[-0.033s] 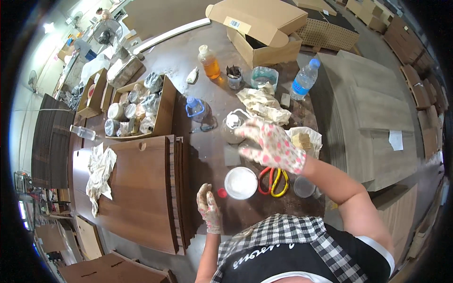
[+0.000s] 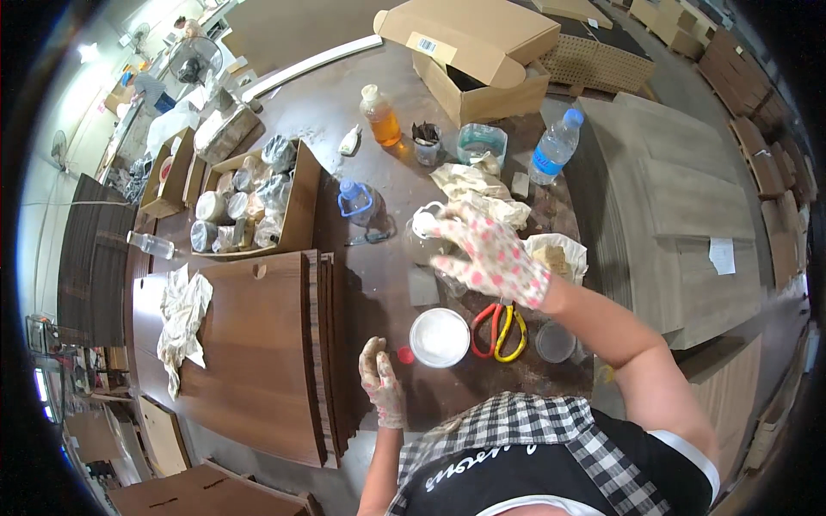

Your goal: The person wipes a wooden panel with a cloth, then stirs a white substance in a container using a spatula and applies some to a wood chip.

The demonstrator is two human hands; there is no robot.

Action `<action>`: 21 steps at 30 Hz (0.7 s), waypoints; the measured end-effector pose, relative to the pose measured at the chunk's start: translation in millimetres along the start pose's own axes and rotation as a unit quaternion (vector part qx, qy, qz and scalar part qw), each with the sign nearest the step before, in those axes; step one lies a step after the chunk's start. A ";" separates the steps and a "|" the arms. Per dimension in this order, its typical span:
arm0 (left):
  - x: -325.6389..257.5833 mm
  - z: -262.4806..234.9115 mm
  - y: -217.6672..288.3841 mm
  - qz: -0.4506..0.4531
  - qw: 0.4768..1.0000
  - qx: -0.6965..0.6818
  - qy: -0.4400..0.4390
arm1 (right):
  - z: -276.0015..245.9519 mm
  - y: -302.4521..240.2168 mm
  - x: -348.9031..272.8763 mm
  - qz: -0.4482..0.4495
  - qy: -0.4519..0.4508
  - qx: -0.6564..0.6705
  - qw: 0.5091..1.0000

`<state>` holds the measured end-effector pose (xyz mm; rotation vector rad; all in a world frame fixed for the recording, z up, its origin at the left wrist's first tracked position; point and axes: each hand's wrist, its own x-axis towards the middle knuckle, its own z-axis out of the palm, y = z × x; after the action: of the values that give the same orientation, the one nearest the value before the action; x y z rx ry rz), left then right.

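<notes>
Both my hands wear pale gloves with pink dots. My right hand reaches over the table, thumb and fingers apart, beside a clear bottle with a white top. Its fingertips overlap the bottle's top; whether they touch it I cannot tell. Lower left, my left hand hovers with loosely bent fingers and holds nothing, close to a small red cap. Between the hands stands a round tub with white contents. Scissors with red and yellow handles lie to its right, next to a clear round container.
Stacked brown boards with a rag flank the left. Behind them is a carton of jars. Farther back are a blue-capped jug, an amber-liquid bottle, a water bottle and crumpled cloth. Grey sheets rise at right.
My right hand has shifted slightly left, its fingertips now closer to the bottle's white top. My left hand is almost unmoved.
</notes>
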<state>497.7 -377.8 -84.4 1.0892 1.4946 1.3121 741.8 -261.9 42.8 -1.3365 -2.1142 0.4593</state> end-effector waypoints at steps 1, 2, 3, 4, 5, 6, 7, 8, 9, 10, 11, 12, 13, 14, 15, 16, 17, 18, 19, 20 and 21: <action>1.4 2.6 0.6 -0.002 1.000 0.016 -0.001 | 9.6 11.5 10.9 0.011 -0.005 -0.060 0.998; 1.9 4.3 0.4 -0.005 1.000 0.031 -0.002 | 17.7 20.3 19.5 0.024 -0.010 -0.121 0.992; 2.8 2.3 0.5 -0.009 1.000 0.023 0.005 | 22.2 17.6 28.7 0.021 -0.044 -0.150 0.988; 3.2 2.6 1.0 -0.012 1.000 0.014 0.009 | 22.6 14.9 35.0 0.019 -0.077 -0.180 0.980; 4.8 1.7 -2.6 -0.013 1.000 0.019 0.020 | 41.5 31.1 37.6 -0.018 -0.081 -0.177 0.981; 5.2 -2.1 -3.5 -0.007 1.000 0.013 0.023 | 49.0 32.0 42.9 -0.014 -0.117 -0.173 0.978; 6.0 -0.5 -4.8 -0.006 1.000 0.012 0.026 | 56.1 46.5 42.4 -0.038 -0.109 -0.178 0.977; 7.5 2.2 -6.1 -0.007 1.000 0.010 0.028 | 60.8 63.8 41.6 -0.061 -0.100 -0.182 0.976; 7.6 -3.6 -7.3 0.006 0.999 0.030 0.028 | 40.0 40.3 47.1 -0.046 -0.101 -0.227 0.968; 9.5 -4.5 -4.5 0.022 0.998 0.047 0.021 | 25.1 41.3 50.6 -0.174 0.021 -0.215 0.961; 8.9 -8.8 -9.9 0.023 0.999 0.047 0.007 | 11.4 39.9 53.6 -0.106 0.058 -0.131 0.984; 9.8 -7.3 -8.3 0.017 0.999 0.048 0.015 | -4.2 39.3 59.8 -0.085 0.055 -0.086 0.991; 9.7 -8.2 -5.0 0.021 0.999 0.038 0.020 | -18.4 34.4 65.0 -0.045 0.075 -0.067 0.994; 8.7 -10.4 -3.9 0.025 0.999 0.027 0.022 | -32.8 26.4 71.2 -0.012 0.077 -0.065 0.995; 9.7 -11.0 -7.5 0.031 0.999 0.039 0.012 | -39.4 31.2 75.7 0.003 0.086 -0.049 0.995; 8.7 -12.7 -9.3 0.028 0.999 0.040 0.016 | -41.1 36.0 80.8 0.017 0.094 -0.033 0.995; 6.7 -15.2 -10.8 0.028 0.999 0.036 0.014 | -36.3 39.8 85.7 0.015 0.089 -0.029 0.996; 5.3 -15.7 -12.7 0.029 0.999 0.030 0.009 | -30.4 45.2 88.8 0.020 0.080 -0.044 0.996; 3.4 -16.8 -13.8 0.024 0.999 0.033 0.015 | -21.9 50.8 91.9 0.024 0.071 -0.055 0.996; 2.6 -17.8 -15.3 0.031 0.999 0.038 -0.004 | -11.1 59.1 94.3 0.022 0.064 -0.049 0.996; 0.8 -20.3 -17.5 0.036 0.998 0.044 -0.021 | 2.6 69.0 95.9 -0.010 0.067 -0.067 0.995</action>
<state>476.6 -383.5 -99.9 1.2300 1.5060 1.2733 757.3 -145.5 29.7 -1.3804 -2.0751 0.2152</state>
